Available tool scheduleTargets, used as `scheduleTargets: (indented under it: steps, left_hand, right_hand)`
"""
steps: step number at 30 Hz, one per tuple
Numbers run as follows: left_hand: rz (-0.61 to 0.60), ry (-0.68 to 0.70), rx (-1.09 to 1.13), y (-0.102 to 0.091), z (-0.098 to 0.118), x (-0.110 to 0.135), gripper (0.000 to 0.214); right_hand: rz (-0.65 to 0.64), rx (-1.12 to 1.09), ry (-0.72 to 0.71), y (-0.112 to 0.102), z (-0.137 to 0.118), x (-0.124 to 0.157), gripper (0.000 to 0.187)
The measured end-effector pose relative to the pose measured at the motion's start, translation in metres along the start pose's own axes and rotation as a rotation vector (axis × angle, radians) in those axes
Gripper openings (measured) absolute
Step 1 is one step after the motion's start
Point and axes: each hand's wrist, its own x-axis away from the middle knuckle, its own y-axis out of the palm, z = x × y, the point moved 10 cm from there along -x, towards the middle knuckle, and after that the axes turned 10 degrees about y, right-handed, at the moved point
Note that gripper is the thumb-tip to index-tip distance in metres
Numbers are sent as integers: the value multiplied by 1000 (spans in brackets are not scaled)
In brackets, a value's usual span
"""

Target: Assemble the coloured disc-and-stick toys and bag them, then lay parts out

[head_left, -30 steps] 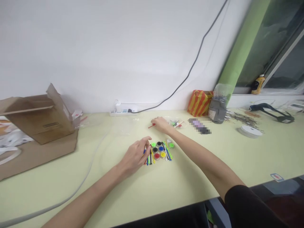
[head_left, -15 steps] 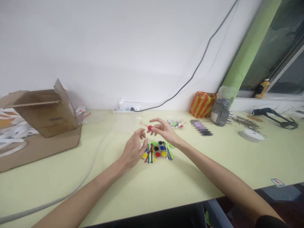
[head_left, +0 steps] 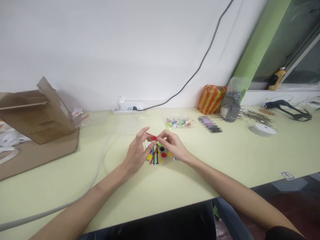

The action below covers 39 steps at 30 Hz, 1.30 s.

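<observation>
Both my hands meet above a small cluster of coloured round pieces and thin coloured sticks [head_left: 160,155] on the pale yellow table [head_left: 175,186]. My right hand [head_left: 172,146] pinches a small red piece with a thin red stem [head_left: 153,137]. My left hand [head_left: 137,154] has its fingertips on the stem's other end, fingers curled in a pinch. The cluster is partly hidden behind both hands.
A clear bag of more coloured pieces [head_left: 180,122] lies behind the hands. An open cardboard box [head_left: 37,116] stands at the left, a white power strip [head_left: 127,109] by the wall, a striped bag [head_left: 211,99], a grey jar [head_left: 229,106], a white tape roll [head_left: 263,129] at right. A grey cable [head_left: 82,196] crosses the table.
My right hand brought the red piece back from the far table to above the cluster. My left hand rose from the sticks and took hold of the stem's end.
</observation>
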Motion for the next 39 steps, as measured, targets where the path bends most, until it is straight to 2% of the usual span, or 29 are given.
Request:
scheduleTargets:
  steps: [3, 5, 8, 10, 13, 17, 19, 23, 29, 35, 37, 39]
  left_hand:
    - [-24, 37, 1, -1, 6, -3, 60]
    - [-58, 70, -20, 2, 12, -4, 61]
    - [-125, 101, -44, 10, 18, -3, 62]
    - [-151, 109, -41, 14, 19, -1, 62]
    - [-110, 110, -38, 12, 19, 1, 56]
    - [-70, 60, -126, 5, 14, 0, 36]
    - [-120, 40, -170, 7, 13, -2, 29]
    - [-273, 65, -145, 19, 19, -5, 12]
    - [-319, 57, -94, 24, 19, -3, 12]
    - [-380, 8, -43, 29, 18, -2, 14]
    - [-364, 16, -45, 25, 17, -4, 17]
    - [-323, 12, -57, 18, 14, -5, 19]
  right_hand:
    - [75, 227, -69, -3, -6, 3, 41]
    - [113, 274, -103, -5, -10, 5, 40]
    - [126, 198, -76, -8, -10, 5, 32]
    - [56, 122, -36, -5, -6, 3, 32]
    - [-58, -1, 15, 2, -1, 0, 36]
    - [-54, -134, 37, -2, 4, -3, 36]
    - [-53, -170, 28, -3, 4, -3, 35]
    - [-132, -202, 28, 4, 2, 0, 34]
    - [-195, -260, 102, 10, -1, 4, 38]
    - [-308, -325, 155, 27, 2, 8, 41]
    - [-272, -350, 136, 20, 6, 3, 41]
    - [-166, -310, 99, 0, 11, -6, 39]
